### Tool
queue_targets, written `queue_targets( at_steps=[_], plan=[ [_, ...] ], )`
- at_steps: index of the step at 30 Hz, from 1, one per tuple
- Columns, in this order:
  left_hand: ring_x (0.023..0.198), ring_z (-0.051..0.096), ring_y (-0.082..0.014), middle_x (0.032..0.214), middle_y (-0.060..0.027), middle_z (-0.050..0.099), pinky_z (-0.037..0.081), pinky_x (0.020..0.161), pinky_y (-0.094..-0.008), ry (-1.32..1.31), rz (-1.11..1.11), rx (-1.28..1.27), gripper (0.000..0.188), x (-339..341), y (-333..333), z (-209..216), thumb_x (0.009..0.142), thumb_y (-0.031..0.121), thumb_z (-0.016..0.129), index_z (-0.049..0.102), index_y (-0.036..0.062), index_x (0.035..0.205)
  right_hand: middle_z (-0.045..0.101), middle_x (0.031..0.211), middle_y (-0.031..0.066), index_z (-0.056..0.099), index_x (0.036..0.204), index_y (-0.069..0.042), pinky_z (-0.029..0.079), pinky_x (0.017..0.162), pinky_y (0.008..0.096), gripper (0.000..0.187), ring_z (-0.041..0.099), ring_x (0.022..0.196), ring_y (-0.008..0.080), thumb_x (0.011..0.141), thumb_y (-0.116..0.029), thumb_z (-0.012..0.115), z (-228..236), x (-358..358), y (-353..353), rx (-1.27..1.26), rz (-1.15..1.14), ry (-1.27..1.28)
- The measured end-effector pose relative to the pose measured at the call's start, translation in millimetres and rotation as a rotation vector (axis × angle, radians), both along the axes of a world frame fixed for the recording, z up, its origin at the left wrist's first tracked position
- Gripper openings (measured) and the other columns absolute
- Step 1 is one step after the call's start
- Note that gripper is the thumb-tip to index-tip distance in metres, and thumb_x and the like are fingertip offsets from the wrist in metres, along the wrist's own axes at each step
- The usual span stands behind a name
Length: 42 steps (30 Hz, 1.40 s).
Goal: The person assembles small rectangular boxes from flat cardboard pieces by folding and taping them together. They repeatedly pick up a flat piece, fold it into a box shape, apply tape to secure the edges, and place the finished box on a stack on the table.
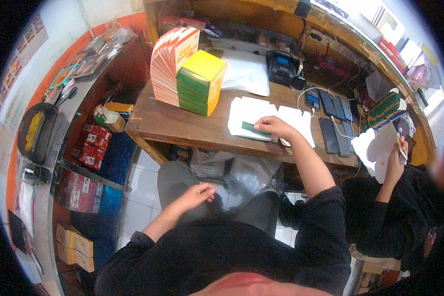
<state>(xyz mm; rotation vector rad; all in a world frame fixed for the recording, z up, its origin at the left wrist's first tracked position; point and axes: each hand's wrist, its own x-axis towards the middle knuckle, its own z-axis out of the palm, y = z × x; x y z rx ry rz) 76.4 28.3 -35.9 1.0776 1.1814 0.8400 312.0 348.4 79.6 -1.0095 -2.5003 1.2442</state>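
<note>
My right hand (275, 127) reaches over the wooden desk, its thumb and fingers pinched on a small flat green card (254, 128). The card lies against a stack of white paper sheets (249, 109) near the desk's front edge. More white sheets (297, 120) lie just right of that hand. Above my lap, my left hand (197, 196) is loosely closed with nothing visible in it. Beyond the papers to the left stand a stack of green and yellow boxes (197, 88) and a fanned stack of orange-and-white printed booklets or folded cards (171, 69).
Several phones (330, 135), some with white cables, lie at the desk's right. Behind the papers are a plastic-wrapped white pack (246, 71) and a black device (282, 68). Close on the right, another person's hand (397, 155) holds white pieces. A shelf (59, 153) with boxes flanks my left.
</note>
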Motion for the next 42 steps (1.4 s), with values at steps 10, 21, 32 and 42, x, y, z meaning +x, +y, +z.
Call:
queue_targets(
  at_steps=[10, 21, 32, 42],
  plan=[
    [0.084, 0.061, -0.0122, 0.09, -0.0041, 0.066, 0.05, 0.079, -0.029, 0.165, 0.002, 0.057, 0.026, -0.9, 0.4, 11.5, 0.099, 0.026, 0.056, 0.062, 0.0028, 0.108, 0.064, 0.089, 0.007, 0.066, 0.106, -0.016, 0.053, 0.068, 0.041, 0.027, 0.066, 0.079, 0.0286, 0.083, -0.006, 0.055, 18.3, -20.1, -67.1, 1.034, -0.181, -0.197],
    [0.085, 0.063, -0.0127, 0.091, -0.0047, 0.067, 0.051, 0.08, -0.0304, 0.26, -0.045, 0.136, 0.023, 8.1, 7.2, 25.7, 0.098, 0.023, 0.056, 0.063, 0.0041, 0.108, 0.058, 0.082, 0.0069, 0.067, 0.096, -0.013, 0.049, 0.065, 0.0391, 0.02, 0.061, 0.076, 0.0258, 0.079, -0.003, 0.061, 29.1, -20.6, -68.1, 1.201, -0.36, -0.035],
    [0.085, 0.066, -0.0157, 0.131, -0.013, 0.051, 0.055, 0.065, -0.0256, 0.011, 0.512, 0.421, 0.031, 28.4, 5.4, 121.5, 0.087, 0.006, 0.068, 0.06, 0.0031, 0.117, 0.068, 0.096, 0.0109, 0.063, 0.111, -0.015, 0.053, 0.075, 0.0413, 0.029, 0.066, 0.087, 0.0328, 0.083, -0.009, 0.062, 115.4, -0.7, -192.7, 0.597, 0.068, -0.124],
    [0.049, 0.056, -0.0064, 0.072, -0.0011, 0.062, 0.043, 0.043, -0.021, 0.058, 0.409, 0.085, 0.019, 21.6, 2.3, 118.0, 0.093, 0.019, 0.066, 0.058, 0.0032, 0.1, 0.065, 0.088, 0.0084, 0.068, 0.087, -0.007, 0.054, 0.067, 0.035, 0.012, 0.066, 0.079, 0.0272, 0.077, -0.002, 0.071, 25.9, -26.8, -253.0, 0.469, -0.208, 0.328]
  ],
)
